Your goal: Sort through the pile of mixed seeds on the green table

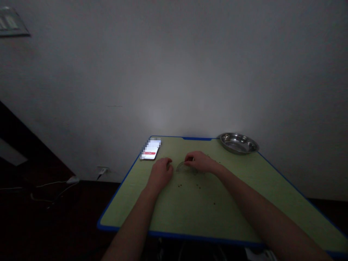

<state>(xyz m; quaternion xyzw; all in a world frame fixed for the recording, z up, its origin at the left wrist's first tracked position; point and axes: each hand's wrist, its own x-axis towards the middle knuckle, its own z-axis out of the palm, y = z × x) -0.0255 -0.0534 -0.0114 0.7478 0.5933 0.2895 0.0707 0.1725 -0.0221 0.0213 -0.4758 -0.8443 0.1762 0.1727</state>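
My right hand (199,161) is above the middle of the table, its thumb and fingertips pinched on a clear curved strip (180,165). The strip's full shape is hard to see in the dim light. My left hand (161,172) rests to the left of it, fingers curled towards the thumb; whatever they hold, if anything, is too small or hidden. Several tiny dark bits (179,186) are scattered on the table around and in front of my hands. A few lie beyond my right wrist.
The pale green table (185,221) has a blue edge and stands against a grey wall. At its back left lies a phone (150,149) with a lit screen. A shallow metal bowl (239,144) sits at the back right corner. Cables (58,185) run along the floor at left.
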